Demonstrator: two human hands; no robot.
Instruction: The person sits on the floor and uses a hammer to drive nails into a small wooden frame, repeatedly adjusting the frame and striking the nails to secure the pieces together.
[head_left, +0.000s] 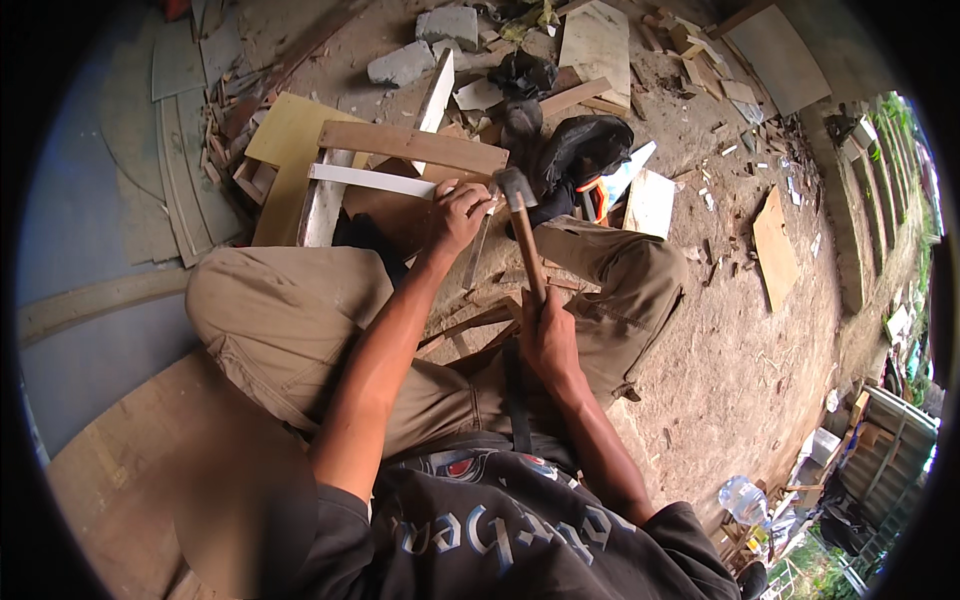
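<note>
Nearest, the bent knees in tan trousers (290, 300) spread to either side of the work. The right hand (550, 338) is wrapped round the lower part of the wooden handle of a hammer (530, 245), whose head sits just beyond the left fingertips. A grip this low on the handle should suit a short, controlled swing; keeping the wrist loose and the face square would likely help.

The left hand (460, 215) is curled with thumb and fingers closed on the right-hand end of a white strip (370, 180); whether it also pinches a nail I cannot tell. The strip runs leftward to a pale, worn post (322, 210) at the wooden frame's left edge, just on the near side of the brown rail (415, 145). Those fingers look close to the hammer's path, so light taps first, then drawing them back along the strip, seem wise.

Past the frame's right end, a black bag (590, 150) lies slumped; toward the ground's far edge sit grey blocks (400, 65).
</note>
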